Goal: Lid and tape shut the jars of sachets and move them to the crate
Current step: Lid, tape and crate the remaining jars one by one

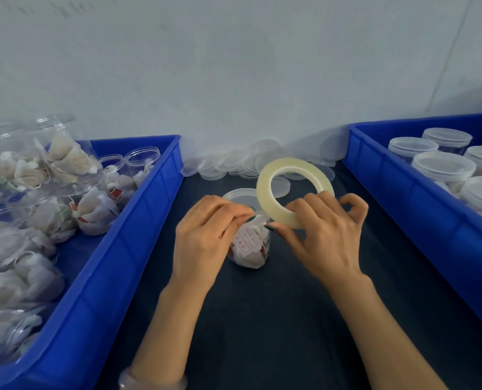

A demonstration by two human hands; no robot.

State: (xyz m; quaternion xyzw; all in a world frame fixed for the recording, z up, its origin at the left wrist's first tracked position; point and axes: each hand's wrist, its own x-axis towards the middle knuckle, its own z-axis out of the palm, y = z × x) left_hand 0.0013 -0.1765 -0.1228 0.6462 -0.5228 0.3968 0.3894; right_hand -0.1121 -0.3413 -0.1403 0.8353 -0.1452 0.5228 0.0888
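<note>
A clear lidded jar of sachets stands on the dark table between my hands. My right hand grips a roll of clear tape by its lower rim, just right of the jar's lid. My left hand is curled against the jar's left side, its fingertips pinching the free tape end at the lid's rim. The blue crate on the right holds several lidded jars. The blue crate on the left holds several open jars of sachets.
A heap of loose clear lids lies at the back of the table against the white wall. Dark table surface stretches between the two crates toward me.
</note>
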